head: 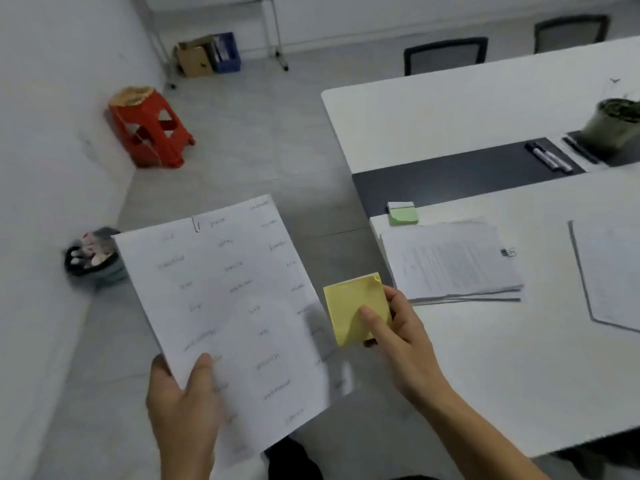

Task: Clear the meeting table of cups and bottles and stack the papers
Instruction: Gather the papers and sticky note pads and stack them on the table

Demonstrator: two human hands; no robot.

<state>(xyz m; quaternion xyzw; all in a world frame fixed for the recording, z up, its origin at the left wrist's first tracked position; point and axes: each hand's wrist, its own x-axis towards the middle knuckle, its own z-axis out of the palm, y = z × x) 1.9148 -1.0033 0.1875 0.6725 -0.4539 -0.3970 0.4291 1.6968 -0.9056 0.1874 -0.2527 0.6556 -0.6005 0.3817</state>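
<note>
As left hand (183, 403) grips sheets (235, 299), right hand's (405, 341) notepad (349, 303) clears table (502, 375) edge.

clipped sheets (235, 306) held up, stacked papers (453, 261) on table (485, 375)

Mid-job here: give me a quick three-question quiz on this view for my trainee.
1. True or false: the left hand holds the clipped sheets over the floor, clear of the table.
2. What does the right hand pinch? A) a marker B) the yellow sticky pad C) a bottle
3. Fill in: the small pad lying on the table just beyond the paper stack is ___ in colour.
Key: 1 true; 2 B; 3 green.
</note>
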